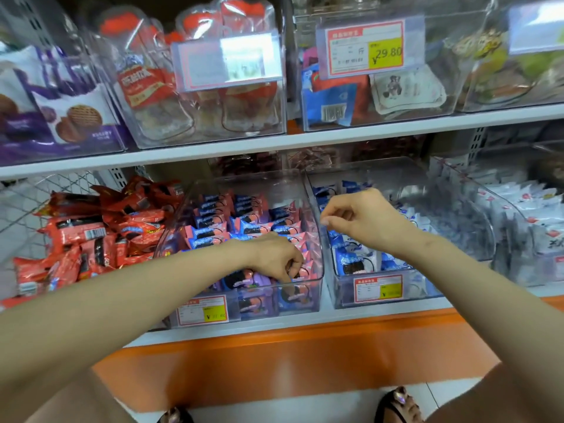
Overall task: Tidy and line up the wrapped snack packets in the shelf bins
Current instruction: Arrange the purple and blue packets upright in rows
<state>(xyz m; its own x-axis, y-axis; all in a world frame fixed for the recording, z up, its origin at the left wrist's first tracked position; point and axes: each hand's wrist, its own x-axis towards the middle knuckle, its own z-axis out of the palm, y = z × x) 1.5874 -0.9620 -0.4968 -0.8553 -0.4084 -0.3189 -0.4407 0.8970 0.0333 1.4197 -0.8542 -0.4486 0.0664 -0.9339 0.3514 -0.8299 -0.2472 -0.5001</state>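
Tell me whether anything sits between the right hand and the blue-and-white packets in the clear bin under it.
Nothing visible does. The right hand hangs above the open-topped clear plastic bin, with the blue-and-white wrapped packets bare below it.

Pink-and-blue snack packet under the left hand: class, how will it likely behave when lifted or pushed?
Probably light: the left hand pinches the packet with fingertips alone. Its glossy film wrapper likely crinkles and slides easily. Being flat, it should not roll, though the upright neighbours may topple.

White shelf boards (pixel 213 154) on perforated grey uprights (pixel 479 141); wire mesh panel (pixel 27 203) at left; orange plinth (pixel 290 355) below; pale tiled floor (pixel 274 404).
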